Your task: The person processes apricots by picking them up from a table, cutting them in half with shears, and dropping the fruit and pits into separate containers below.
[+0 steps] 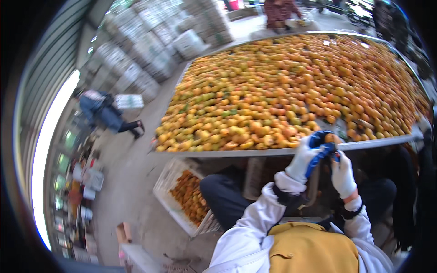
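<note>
Just over the near edge of a large raised tray, my left hand, in a white glove with a blue coated palm, is closed round a small orange fruit. My right hand, in the same kind of glove, is closed just below it with the fingertips drawn together at the fruit. Whether those fingers hold anything of their own is hidden. Beyond both hands, a thick layer of loose orange and yellow fruit covers the tray, with a few green leaves among it.
Below the tray, left of my knees, stands a pale plastic crate partly filled with darker orange pieces. White boxes are stacked at the far left. A person in blue is on the floor there; another person is beyond the tray.
</note>
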Tool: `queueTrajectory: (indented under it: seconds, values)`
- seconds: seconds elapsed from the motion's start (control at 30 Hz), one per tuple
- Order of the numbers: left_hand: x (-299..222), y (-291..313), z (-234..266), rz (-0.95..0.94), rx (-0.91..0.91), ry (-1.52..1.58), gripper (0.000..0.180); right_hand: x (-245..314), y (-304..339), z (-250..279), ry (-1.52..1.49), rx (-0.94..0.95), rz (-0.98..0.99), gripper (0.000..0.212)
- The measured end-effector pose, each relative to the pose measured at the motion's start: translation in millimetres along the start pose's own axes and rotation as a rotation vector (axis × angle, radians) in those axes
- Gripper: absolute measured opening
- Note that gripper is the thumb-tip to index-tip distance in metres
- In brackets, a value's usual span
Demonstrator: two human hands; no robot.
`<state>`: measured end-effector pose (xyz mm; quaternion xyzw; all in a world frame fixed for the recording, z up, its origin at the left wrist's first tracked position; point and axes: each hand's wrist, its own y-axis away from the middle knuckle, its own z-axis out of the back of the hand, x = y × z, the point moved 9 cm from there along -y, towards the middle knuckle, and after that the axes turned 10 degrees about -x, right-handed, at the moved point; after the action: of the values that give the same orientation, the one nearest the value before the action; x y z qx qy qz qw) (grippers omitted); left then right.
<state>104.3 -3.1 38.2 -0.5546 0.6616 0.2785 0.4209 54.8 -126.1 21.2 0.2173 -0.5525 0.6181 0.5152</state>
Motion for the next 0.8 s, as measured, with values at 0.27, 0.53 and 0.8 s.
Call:
queueTrajectory:
  seconds: [0.27,0.53,0.8]
  values:
    - [14.2,0.2,7.2,-0.014,-0.041,0.16,0.041,-59.6,18.0,-8.8,-0.012,-0.075,-0.032,0.023]
    - [41.3,-0.5,5.3,0.117,-0.069,0.42,0.021,-77.7,19.5,-18.7,0.007,-0.035,-0.099,0.026]
    - [46.7,-16.4,19.7,-0.054,-0.093,-0.062,0.03,-111.1,33.7,-11.3,0.068,-0.086,-0.013,0.029]
